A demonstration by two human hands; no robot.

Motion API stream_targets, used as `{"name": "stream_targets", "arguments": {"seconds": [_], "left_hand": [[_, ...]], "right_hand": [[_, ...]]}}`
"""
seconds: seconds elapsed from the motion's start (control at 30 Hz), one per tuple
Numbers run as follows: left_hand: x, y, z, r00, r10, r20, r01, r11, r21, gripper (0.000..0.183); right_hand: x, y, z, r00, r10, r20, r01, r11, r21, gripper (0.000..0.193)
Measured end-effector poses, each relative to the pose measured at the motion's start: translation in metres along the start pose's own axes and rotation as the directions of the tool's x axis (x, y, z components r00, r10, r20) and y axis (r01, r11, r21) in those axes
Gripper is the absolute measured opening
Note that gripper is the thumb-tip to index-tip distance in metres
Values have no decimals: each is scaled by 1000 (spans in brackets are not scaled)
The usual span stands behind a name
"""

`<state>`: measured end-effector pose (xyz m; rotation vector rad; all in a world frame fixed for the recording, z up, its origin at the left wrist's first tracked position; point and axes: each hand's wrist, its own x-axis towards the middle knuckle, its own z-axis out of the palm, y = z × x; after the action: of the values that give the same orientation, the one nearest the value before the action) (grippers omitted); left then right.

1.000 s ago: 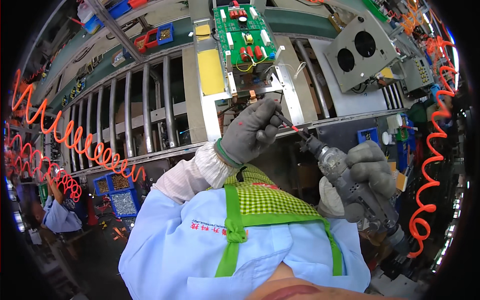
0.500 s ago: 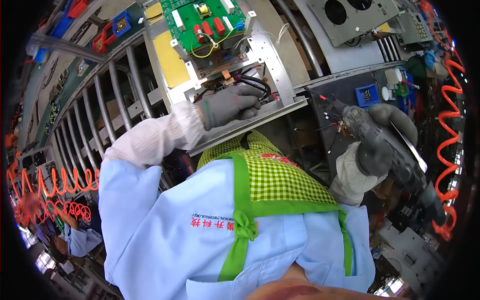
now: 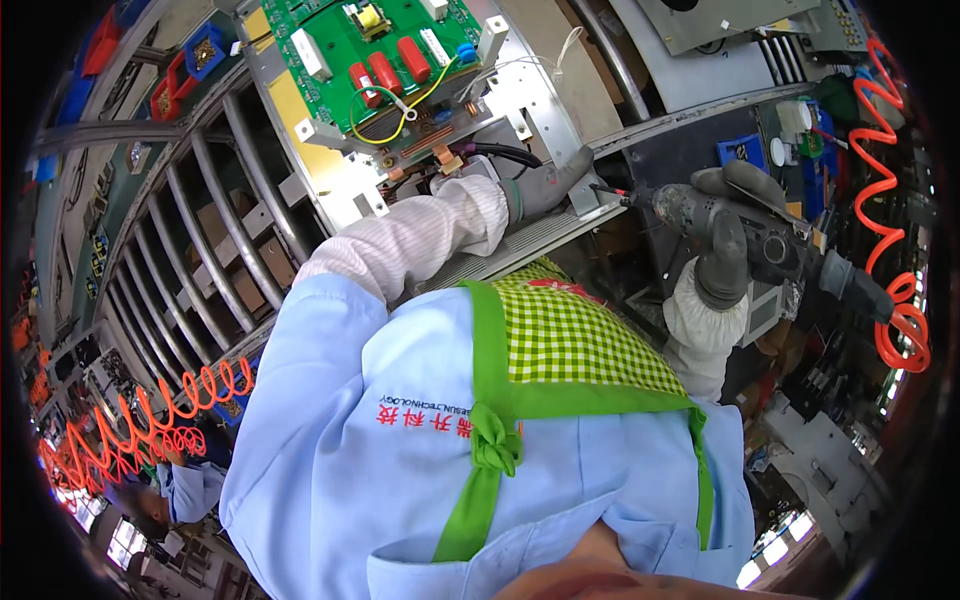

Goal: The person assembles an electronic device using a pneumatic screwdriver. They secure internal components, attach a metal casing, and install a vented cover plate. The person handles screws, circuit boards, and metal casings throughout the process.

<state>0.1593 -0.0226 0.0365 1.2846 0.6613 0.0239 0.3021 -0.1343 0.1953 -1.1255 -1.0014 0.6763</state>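
Observation:
My left hand [image 3: 545,190], in a grey glove and white ribbed oversleeve, lies at the near right corner of a metal chassis [image 3: 545,110]. A finger stretches along the corner; the other fingertips are partly hidden. My right hand [image 3: 728,255], gloved too, is wrapped round a black power screwdriver [image 3: 700,215]. The tool lies sideways, its thin bit pointing left, close to the chassis corner and my left fingers. On the chassis sits a green circuit board [image 3: 325,85] with red cylindrical parts and a yellow-green wire [image 3: 402,122]. Black cables [image 3: 515,153] run beneath the board.
Steel conveyor rollers [image 3: 235,195] lie to the left, with blue and red parts bins [image 3: 205,50] beyond. A blue bin [image 3: 740,152] stands behind the tool. A coiled orange hose [image 3: 872,180] hangs at the right. A grey metal panel [image 3: 720,25] rests at the far right.
My left hand has moved right along the chassis front to its corner. The screwdriver has turned more level, and its bit has come down and left to that corner.

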Motion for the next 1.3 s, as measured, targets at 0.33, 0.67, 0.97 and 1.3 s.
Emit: {"name": "stream_targets", "arguments": {"seconds": [0.33,0.67,0.97,1.3], "left_hand": [[-11,22,-5,986,159,-48,-149,973,176,74],[-6,18,-11,995,97,17,-99,974,206,75],[-6,20,-12,998,17,63,-29,981,189,80],[12,-4,-9,991,51,124,-65,992,109,82]], "right_hand": [[5,13,-4,1000,11,-16,-13,997,-77,52],[6,16,-3,999,-26,-35,22,993,-115,52],[3,20,-3,997,-42,-66,35,994,-105,51],[-3,22,-7,999,-21,29,25,988,-154,51]]}}
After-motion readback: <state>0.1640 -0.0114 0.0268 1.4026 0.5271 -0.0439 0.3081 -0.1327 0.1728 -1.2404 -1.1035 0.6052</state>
